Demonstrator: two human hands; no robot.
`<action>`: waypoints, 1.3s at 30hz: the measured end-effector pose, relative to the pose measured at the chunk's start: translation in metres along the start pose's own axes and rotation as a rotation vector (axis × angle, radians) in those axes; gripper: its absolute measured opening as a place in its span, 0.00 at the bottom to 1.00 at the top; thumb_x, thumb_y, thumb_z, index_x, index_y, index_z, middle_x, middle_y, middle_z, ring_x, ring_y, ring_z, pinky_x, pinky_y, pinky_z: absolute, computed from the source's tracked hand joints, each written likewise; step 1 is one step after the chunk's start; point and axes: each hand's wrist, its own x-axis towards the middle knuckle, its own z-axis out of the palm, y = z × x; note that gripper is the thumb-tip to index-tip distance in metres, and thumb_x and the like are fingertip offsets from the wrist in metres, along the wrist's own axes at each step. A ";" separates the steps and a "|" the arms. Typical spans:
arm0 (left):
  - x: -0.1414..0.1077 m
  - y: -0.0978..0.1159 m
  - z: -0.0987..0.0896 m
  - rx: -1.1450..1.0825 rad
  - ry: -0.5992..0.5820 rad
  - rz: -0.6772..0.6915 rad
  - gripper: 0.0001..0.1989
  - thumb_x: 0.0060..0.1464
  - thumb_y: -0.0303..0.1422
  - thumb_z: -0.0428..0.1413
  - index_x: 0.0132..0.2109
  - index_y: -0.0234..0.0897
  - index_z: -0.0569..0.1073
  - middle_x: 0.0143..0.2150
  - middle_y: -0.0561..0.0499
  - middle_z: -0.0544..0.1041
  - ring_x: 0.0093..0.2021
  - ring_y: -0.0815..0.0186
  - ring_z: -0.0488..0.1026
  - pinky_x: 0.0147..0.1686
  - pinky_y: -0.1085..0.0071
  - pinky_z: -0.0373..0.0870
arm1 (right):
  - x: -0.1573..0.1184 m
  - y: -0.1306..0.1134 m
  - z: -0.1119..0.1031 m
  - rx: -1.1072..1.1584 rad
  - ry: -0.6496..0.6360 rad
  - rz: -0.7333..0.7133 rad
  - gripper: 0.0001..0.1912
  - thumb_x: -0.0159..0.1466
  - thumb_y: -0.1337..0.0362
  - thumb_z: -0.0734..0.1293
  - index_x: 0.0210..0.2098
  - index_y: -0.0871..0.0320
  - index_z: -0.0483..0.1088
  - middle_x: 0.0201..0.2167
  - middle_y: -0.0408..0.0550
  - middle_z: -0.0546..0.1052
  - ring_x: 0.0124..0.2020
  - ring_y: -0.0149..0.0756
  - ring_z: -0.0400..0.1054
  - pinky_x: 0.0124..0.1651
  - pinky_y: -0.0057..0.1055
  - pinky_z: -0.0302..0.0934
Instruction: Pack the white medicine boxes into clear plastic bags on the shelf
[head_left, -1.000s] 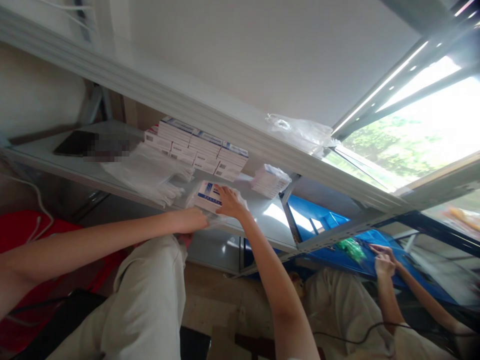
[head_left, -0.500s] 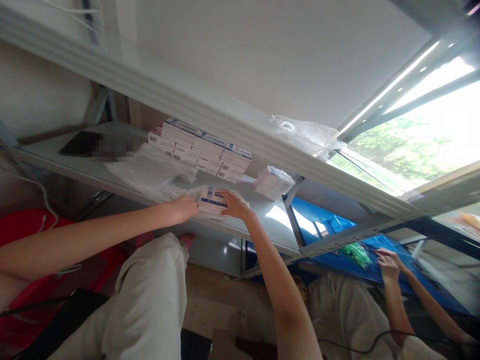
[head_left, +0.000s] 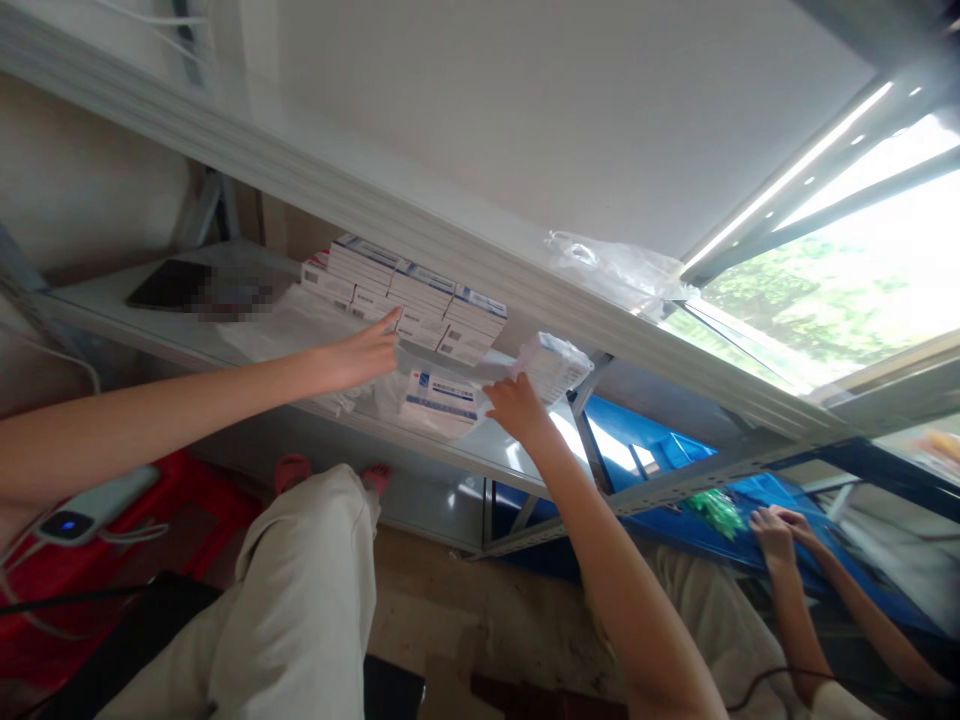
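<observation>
A white and blue box (head_left: 440, 398) lies on the lower shelf, partly in a clear plastic bag (head_left: 389, 394). My left hand (head_left: 369, 352) hovers left of it with the index finger stretched towards the stack of white boxes (head_left: 427, 308); it holds nothing I can see. To the right of the single box is my right hand (head_left: 520, 408), fingers apart and nothing visible in them. Just behind this hand sits a plastic-wrapped bundle of boxes (head_left: 555, 362). I cannot tell whether the fingers touch it.
Clear bags (head_left: 274, 325) and a dark flat object (head_left: 166, 285) lie left on the shelf. Another bag (head_left: 615, 270) rests on the upper shelf's edge. At right, a co-worker's hands (head_left: 780, 530) are near green material (head_left: 716, 512). A power bank (head_left: 97, 505) lies on a red stool (head_left: 199, 500).
Both hands have come off the bagged box. My left hand has moved up towards the stack, and my right hand has shifted right, near the wrapped bundle.
</observation>
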 end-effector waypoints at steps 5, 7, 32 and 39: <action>0.012 -0.004 -0.008 0.042 -0.017 0.019 0.12 0.50 0.16 0.54 0.31 0.39 0.74 0.35 0.53 0.76 0.52 0.60 0.69 0.68 0.49 0.41 | 0.005 0.010 0.009 -0.134 0.116 -0.097 0.15 0.65 0.75 0.58 0.39 0.62 0.77 0.41 0.58 0.76 0.49 0.48 0.64 0.52 0.42 0.55; 0.016 -0.006 -0.008 -0.001 0.013 -0.007 0.12 0.51 0.17 0.55 0.33 0.40 0.75 0.38 0.52 0.76 0.54 0.58 0.68 0.68 0.49 0.43 | 0.007 0.015 0.013 -0.130 0.159 -0.101 0.16 0.63 0.76 0.58 0.37 0.61 0.78 0.41 0.58 0.76 0.49 0.49 0.63 0.52 0.42 0.55; 0.025 -0.014 0.022 -0.676 0.161 -0.143 0.26 0.55 0.23 0.50 0.61 0.35 0.59 0.59 0.42 0.64 0.57 0.61 0.65 0.55 0.64 0.63 | 0.000 0.010 0.060 1.561 0.438 0.248 0.28 0.65 0.41 0.55 0.46 0.55 0.73 0.51 0.54 0.76 0.55 0.45 0.67 0.57 0.42 0.62; -0.031 -0.010 0.098 -0.851 0.446 -0.648 0.34 0.46 0.21 0.47 0.61 0.31 0.48 0.63 0.33 0.55 0.57 0.57 0.63 0.48 0.66 0.70 | -0.030 -0.017 0.128 1.568 0.438 0.333 0.40 0.63 0.42 0.59 0.69 0.50 0.47 0.69 0.51 0.54 0.69 0.42 0.49 0.64 0.47 0.54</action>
